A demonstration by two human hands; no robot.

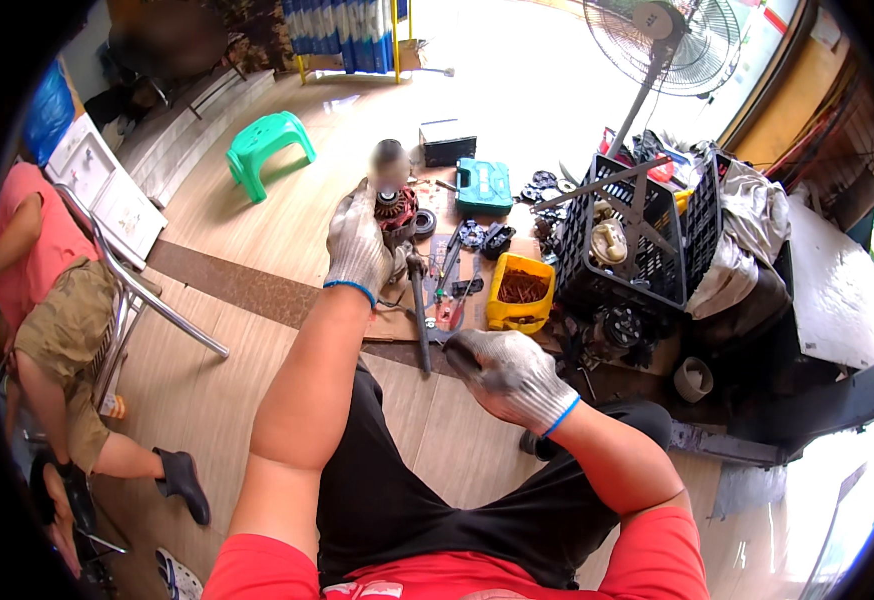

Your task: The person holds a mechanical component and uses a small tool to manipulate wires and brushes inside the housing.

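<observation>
My gloved left hand (355,237) grips a red motor assembly (392,208) with a finned ring; its top is blurred. Beside that hand a dark metal bar (420,315) lies angled toward me. My gloved right hand (507,375) hangs apart from the assembly, to the lower right of the bar, with curled fingers; whatever is in them is hidden. Around the assembly on cardboard (393,322) are a black ring (423,223), small tools (455,285), dark loose parts (475,233), a yellow container (519,310) of rusty pieces and a teal case (483,188).
A seated person in pink (52,260) is at left beside a metal-framed chair (187,332). A green stool (257,155) stands behind, near a dark box (447,145). At right are black crates (632,280), a standing fan (662,30), a white panel (837,300) and a steel beam (727,440).
</observation>
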